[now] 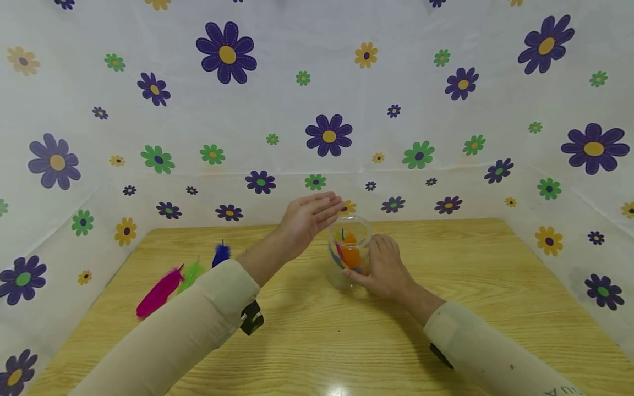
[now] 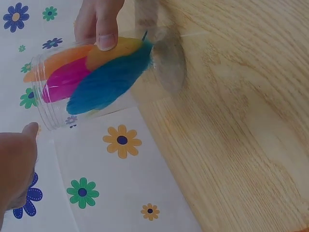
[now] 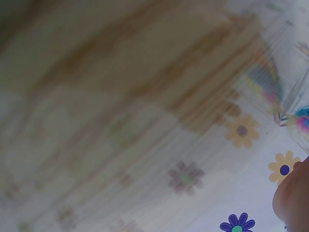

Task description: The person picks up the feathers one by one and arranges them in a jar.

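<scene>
A clear jar (image 1: 342, 281) stands upright on the table, its round mouth uncovered. Several feathers are inside it, among them an orange feather (image 1: 350, 254), a magenta feather (image 2: 65, 83) and a blue feather (image 2: 108, 86). My right hand (image 1: 388, 268) grips the jar from the right, thumb at the front and fingers around the far side. Beside the rim, at the upper left, my left hand (image 1: 311, 221) is held with straight fingers and holds nothing. In the right wrist view, which is badly blurred, feathers (image 3: 304, 121) show at the right edge.
On the table's left side lie a magenta feather (image 1: 159, 291), a green feather (image 1: 191, 275) and a blue feather (image 1: 220, 254), partly hidden by the left arm. A flower-print cloth (image 1: 277, 104) surrounds the wooden table (image 1: 317, 352) at the back and sides.
</scene>
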The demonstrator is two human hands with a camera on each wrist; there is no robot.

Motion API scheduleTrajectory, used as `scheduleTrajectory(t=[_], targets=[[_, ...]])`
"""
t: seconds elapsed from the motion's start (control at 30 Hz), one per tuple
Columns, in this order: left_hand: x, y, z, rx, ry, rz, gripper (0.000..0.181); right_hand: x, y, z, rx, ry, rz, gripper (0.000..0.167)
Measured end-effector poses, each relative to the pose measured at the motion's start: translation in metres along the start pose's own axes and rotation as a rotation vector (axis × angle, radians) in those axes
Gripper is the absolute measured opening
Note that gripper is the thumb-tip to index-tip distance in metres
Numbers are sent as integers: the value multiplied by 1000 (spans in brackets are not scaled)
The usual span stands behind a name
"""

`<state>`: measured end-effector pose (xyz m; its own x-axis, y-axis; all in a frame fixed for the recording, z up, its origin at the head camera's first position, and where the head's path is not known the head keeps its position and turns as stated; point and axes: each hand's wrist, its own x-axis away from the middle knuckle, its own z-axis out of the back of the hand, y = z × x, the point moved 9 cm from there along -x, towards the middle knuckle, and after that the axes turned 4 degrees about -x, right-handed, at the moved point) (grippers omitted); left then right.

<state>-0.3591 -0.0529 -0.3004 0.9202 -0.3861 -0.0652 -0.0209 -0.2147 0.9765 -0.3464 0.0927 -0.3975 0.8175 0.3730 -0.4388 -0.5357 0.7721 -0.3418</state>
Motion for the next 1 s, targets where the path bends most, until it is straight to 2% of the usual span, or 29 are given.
scheduleTrajectory(t=[0.1,0.13,0.23,0.37,0.47,0.67,0.8,1.0], targets=[[3,3,4,-19,10,-25,45,0,1,-1,3,-10,-11,81],[4,5,5,-49,13,-42,44,0,1,-1,2,-12,-14,81],[8,9,3,-274,-9,-113,40,1,2,-1,-6,-17,-22,83],[16,12,-12,-629,-106,-252,36,1,1,-1,-17,-19,-22,85],[24,13,-20,-782,-145,-347,40,0,0,-1,-10,-14,-11,84],[33,19,-12,-1103,-122,-503,54,1,0,-1,-7,-3,3,82],[40,20,0,-1214,-152,-536,57,0,0,-1,-10,-5,3,80],[48,19,18,-1334,-169,-514,59,0,2,-2,-19,-11,-13,79]])
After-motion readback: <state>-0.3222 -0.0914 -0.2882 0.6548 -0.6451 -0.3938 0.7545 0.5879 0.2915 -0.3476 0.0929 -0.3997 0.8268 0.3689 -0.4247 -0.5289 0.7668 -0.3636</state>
